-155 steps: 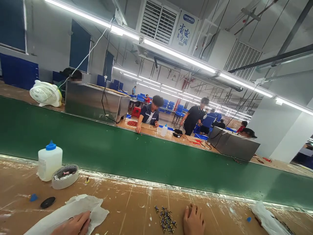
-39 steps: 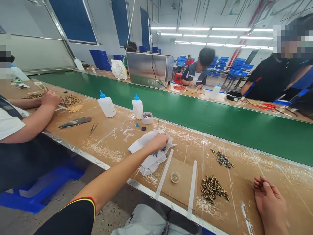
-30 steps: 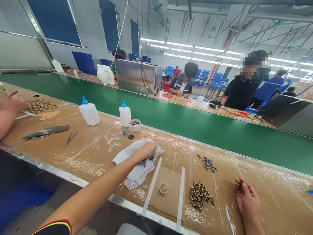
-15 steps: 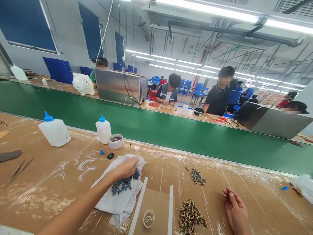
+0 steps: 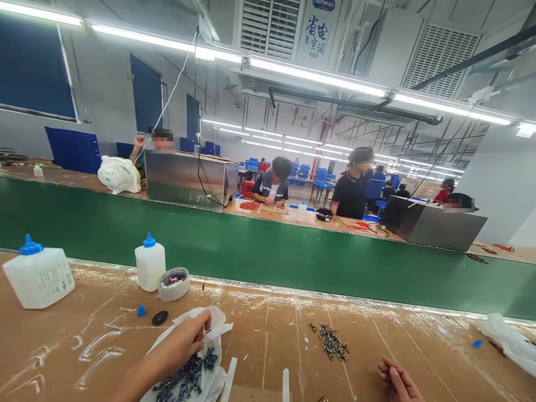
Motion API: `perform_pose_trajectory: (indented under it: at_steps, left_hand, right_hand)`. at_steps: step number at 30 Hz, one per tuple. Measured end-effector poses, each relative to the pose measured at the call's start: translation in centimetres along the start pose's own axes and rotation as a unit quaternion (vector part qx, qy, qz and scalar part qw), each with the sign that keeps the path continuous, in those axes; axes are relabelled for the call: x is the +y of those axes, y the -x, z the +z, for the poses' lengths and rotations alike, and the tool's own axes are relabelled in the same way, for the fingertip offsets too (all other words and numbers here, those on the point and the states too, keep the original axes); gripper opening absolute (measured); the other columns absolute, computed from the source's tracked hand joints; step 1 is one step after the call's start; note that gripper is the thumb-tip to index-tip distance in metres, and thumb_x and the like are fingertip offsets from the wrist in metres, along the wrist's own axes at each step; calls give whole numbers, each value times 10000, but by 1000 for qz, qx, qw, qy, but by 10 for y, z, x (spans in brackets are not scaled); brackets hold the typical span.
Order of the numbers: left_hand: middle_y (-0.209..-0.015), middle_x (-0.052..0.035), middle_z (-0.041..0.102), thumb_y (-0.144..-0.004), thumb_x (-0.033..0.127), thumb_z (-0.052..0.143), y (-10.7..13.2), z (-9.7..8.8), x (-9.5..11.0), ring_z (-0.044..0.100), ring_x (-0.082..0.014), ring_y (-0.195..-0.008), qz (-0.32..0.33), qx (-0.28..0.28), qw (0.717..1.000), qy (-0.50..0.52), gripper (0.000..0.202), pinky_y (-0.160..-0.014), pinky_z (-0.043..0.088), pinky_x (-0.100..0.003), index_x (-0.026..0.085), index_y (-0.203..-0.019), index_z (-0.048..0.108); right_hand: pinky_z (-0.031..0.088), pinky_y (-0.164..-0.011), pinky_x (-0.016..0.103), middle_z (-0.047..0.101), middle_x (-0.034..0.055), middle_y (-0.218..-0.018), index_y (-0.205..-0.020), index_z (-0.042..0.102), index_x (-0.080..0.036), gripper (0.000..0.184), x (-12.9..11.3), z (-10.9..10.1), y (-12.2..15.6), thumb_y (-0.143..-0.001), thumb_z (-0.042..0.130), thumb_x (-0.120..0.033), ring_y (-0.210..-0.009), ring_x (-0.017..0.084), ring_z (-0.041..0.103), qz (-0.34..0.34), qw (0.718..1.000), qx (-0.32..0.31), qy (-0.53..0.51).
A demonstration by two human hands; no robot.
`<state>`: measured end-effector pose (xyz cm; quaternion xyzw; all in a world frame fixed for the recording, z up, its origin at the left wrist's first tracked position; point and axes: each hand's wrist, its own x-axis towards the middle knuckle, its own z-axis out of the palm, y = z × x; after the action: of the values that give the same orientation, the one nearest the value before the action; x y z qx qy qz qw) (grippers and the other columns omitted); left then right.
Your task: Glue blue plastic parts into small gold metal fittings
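Observation:
At the lower left, my left hand [image 5: 184, 341] is closed, its fingers bent down over a crumpled white sheet or bag [image 5: 220, 319]. What its fingertips hold, if anything, is hidden. Beneath and beside it lies a heap of small dark-blue parts [image 5: 188, 374] on the white sheet. My right hand [image 5: 397, 382], cut off by the bottom edge, rests palm-up with curled fingers and the thumb near the index finger. I cannot make out anything between them. Between both hands, closer to the right one, sits a small pile of blue and yellow parts [image 5: 333, 340].
Two white bottles with blue caps stand at the left, a large one [image 5: 39, 279] and a smaller one [image 5: 149, 265]. Beside the latter are a tape roll [image 5: 173, 285] and a black cap [image 5: 159, 317]. A green conveyor belt [image 5: 268, 251] crosses beyond; people sit and stand behind it.
The view has tilted up, so the table sits lower and the bottom pile is nearly out of frame. My left hand stays over the white sheet; its fingers have bent more.

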<state>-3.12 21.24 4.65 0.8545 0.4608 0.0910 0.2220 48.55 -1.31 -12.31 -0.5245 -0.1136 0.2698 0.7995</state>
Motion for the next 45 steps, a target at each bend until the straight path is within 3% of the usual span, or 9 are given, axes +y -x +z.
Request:
perform_pose_trajectory:
  at_steps: [9,17,21,25,28,31,35,40,45]
  left_hand:
    - [-780,-1,553,-772,169,440,8,1,4,492,-185,-724,22,16,999,36,68,-670,326,-272,196,-826,471]
    - [-809,-17,612,-750,114,416,21,-1,16,556,-185,-761,25,21,995,91,211,-699,391,-255,175,-890,562]
    - [-835,-18,646,-733,82,440,25,4,19,597,-183,-807,-8,10,994,109,203,-737,425,-252,184,-862,560]
    - [-786,-19,681,-785,88,440,30,5,18,644,-183,-731,-38,-9,990,137,221,-693,460,-263,184,-949,552]
    - [-764,-24,698,-807,86,436,35,2,21,657,-187,-693,-47,-12,988,149,235,-671,472,-272,181,-999,533]
    - [-747,-17,696,-803,65,439,43,-1,24,643,-177,-665,-56,7,987,152,286,-658,460,-265,180,-1057,504]
    - [-747,-9,688,-822,83,421,59,-1,28,619,-156,-637,-76,44,983,162,315,-628,446,-245,182,-1108,508]
    - [-812,-42,717,-864,188,411,90,16,45,639,-166,-723,-71,57,977,195,271,-677,477,-247,163,-966,661]
    - [-844,-67,749,-876,354,431,116,40,48,660,-214,-739,-106,54,969,215,398,-698,511,-294,159,-1008,752]
  right_hand:
    - [569,-667,238,747,26,-880,-943,707,-187,499,-16,9,26,-595,831,-522,-715,151,672,-51,996,-12,68]
    - [554,-676,249,723,19,-889,-964,690,-182,511,-22,0,31,-605,819,-522,-719,137,648,-41,995,-12,93]
    - [567,-727,330,706,41,-907,-943,680,-183,467,-26,-10,34,-635,796,-516,-721,162,643,-54,990,-9,130]
    - [562,-826,397,683,43,-948,-949,684,-206,490,-31,-12,35,-588,816,-510,-768,179,636,-45,989,-1,144]
    - [509,-960,522,679,74,-1025,-936,688,-241,470,-39,-6,42,-577,804,-520,-911,263,654,-17,989,10,148]
    - [367,-1092,636,662,143,-1164,-918,687,-263,421,-47,2,52,-604,782,-528,-1156,389,589,-10,987,23,160]
    - [383,-1058,681,651,172,-1219,-899,680,-274,397,-50,5,56,-618,763,-541,-1233,435,541,-15,984,28,174]
    - [498,-922,536,691,113,-1032,-898,692,-264,366,-39,-1,44,-639,787,-505,-910,294,650,-43,987,11,154]
    - [538,-708,337,688,30,-852,-895,682,-194,506,-34,6,36,-549,823,-536,-699,154,616,-65,989,0,136]
